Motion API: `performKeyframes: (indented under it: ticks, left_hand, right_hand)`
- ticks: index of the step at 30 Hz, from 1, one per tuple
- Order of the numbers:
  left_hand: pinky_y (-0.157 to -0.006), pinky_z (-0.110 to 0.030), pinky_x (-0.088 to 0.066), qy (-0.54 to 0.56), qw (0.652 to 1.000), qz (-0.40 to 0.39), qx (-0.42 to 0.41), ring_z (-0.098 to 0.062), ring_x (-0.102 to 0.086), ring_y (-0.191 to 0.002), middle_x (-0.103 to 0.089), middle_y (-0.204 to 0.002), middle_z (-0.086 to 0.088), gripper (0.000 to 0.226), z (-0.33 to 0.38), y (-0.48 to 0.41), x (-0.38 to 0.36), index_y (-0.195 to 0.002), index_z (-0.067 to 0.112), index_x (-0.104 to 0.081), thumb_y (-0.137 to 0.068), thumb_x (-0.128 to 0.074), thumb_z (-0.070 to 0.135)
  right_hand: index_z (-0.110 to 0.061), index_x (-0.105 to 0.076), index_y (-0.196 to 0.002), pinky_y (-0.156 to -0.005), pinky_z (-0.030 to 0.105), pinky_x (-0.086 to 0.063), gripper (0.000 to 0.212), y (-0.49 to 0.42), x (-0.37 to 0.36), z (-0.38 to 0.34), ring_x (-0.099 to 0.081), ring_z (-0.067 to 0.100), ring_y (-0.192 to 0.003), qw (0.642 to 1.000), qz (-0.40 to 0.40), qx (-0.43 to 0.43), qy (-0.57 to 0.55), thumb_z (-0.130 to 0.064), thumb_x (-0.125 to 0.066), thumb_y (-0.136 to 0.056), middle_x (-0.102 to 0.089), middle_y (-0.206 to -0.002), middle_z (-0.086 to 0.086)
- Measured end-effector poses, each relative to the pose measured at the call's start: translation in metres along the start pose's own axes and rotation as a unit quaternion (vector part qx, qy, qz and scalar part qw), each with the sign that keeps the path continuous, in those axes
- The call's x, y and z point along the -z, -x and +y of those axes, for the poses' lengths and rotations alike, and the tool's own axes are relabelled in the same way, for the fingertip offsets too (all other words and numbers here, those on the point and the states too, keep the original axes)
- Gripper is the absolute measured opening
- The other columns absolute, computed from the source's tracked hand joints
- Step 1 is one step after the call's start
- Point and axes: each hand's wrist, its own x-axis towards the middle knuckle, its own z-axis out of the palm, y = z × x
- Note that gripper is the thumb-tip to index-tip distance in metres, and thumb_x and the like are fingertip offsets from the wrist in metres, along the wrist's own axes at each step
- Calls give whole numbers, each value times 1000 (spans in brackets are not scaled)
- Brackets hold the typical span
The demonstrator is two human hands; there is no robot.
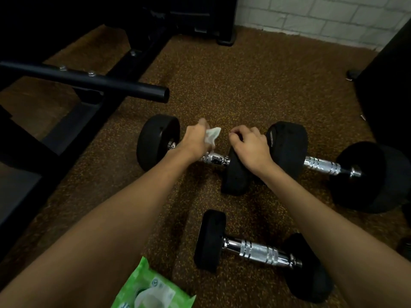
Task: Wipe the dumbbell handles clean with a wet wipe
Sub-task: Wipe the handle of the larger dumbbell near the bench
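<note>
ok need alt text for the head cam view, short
A person's left hand holds a white wet wipe over a dumbbell's chrome handle while the right hand steadies its black end weight. Two more dumbbells and a green wipe pack lie on speckled flooring.

the dumbbell handles (214, 158) are bright chrome metal, glossy, with rough knurled bands between smooth rings. the dumbbell heads (158, 141) look like matt black rubber, smooth. the wet wipe (212, 134) is white, soft and crumpled, like thin cloth. the wipe packet (151, 287) is shiny green plastic film. the floor (244, 85) is rough, speckled brown and matt. the frame tube (89, 80) is black painted metal with a soft shine.
</note>
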Motion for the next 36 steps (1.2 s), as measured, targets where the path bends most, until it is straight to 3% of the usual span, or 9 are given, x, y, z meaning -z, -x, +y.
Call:
performKeyframes:
  ticks: [4, 10, 14, 17, 22, 26, 30, 34, 36]
  left_hand:
    - [-58, -20, -38, -12, 998, -22, -51, -20, -58, -87, -61, -95, -5, 16, -4, 4, -5, -99, 19, -63, -84, -59, 14]
    - [-71, -29, -40, -34, 994, -102, -25, -23, -58, -91, -63, -91, -6, 35, -10, 2, -2, -94, 23, -66, -83, -57, 55]
    - [-86, -34, -43, -42, 993, -107, -5, -29, -54, -112, -62, -107, -11, 29, -5, -8, -8, -106, 23, -65, -88, -58, 45]
    - [-97, -37, -44, -43, 988, -141, -35, -28, -52, -120, -63, -118, -10, 28, 2, -8, -13, -118, 21, -62, -91, -56, 29]
    - [-93, -38, -46, -74, 983, -146, -80, -28, -56, -112, -62, -116, -12, 25, -3, 0, -5, -115, 21, -65, -93, -51, 19]
    - [-87, -37, -43, -108, 982, -145, -57, -30, -52, -111, -52, -119, -13, 27, -6, 0, 3, -119, 22, -62, -96, -50, 27]
    - [-92, -40, -46, -114, 979, -168, -28, -30, -53, -112, -53, -119, -14, 31, 5, -9, -10, -116, 15, -60, -92, -54, 34]
    - [-94, -48, -44, -125, 978, -160, -44, -33, -50, -111, -52, -110, -14, 29, 6, -8, -21, -107, 13, -56, -91, -53, 38]
    - [-90, -42, -45, -109, 979, -155, -71, -31, -54, -108, -53, -106, -10, 22, 3, -4, -17, -104, 18, -59, -90, -55, 35]
  right_hand:
    - [-18, -56, -121, -103, 35, -24, 32, 3, 1, -1, -40, 24, -123, 1000, 5, 3, -3, -32, -39, -98, -56, -122, 10]
    - [-19, -55, -122, -103, 35, -23, 32, 5, 0, -1, -40, 22, -123, 1000, 11, 8, 5, -33, -38, -98, -55, -122, 8]
    - [-19, -55, -120, -103, 34, -22, 30, 7, -3, 0, -39, 21, -122, 1000, 18, 10, 7, -32, -38, -98, -55, -121, 8]
    - [-20, -54, -121, -103, 34, -22, 31, 9, -3, 0, -39, 23, -123, 1000, 14, 10, 15, -33, -38, -99, -53, -123, 9]
    - [-22, -55, -119, -100, 35, -23, 31, 6, -8, 5, -39, 21, -121, 999, 14, 33, 36, -35, -36, -98, -56, -123, 5]
    - [-23, -55, -118, -100, 34, -23, 30, 8, -12, 8, -39, 21, -120, 999, 26, 30, 35, -36, -36, -98, -55, -122, 6]
    - [-21, -56, -120, -102, 34, -22, 31, 12, -9, 3, -39, 21, -122, 999, 32, 25, 20, -33, -37, -98, -54, -123, 7]
    - [-19, -56, -123, -103, 33, -22, 33, 16, -6, 1, -39, 21, -122, 999, 37, 29, 18, -32, -38, -99, -54, -122, 8]
    - [-21, -55, -122, -102, 33, -23, 33, 15, -9, 3, -39, 21, -121, 999, 39, 28, 19, -35, -38, -98, -53, -122, 8]
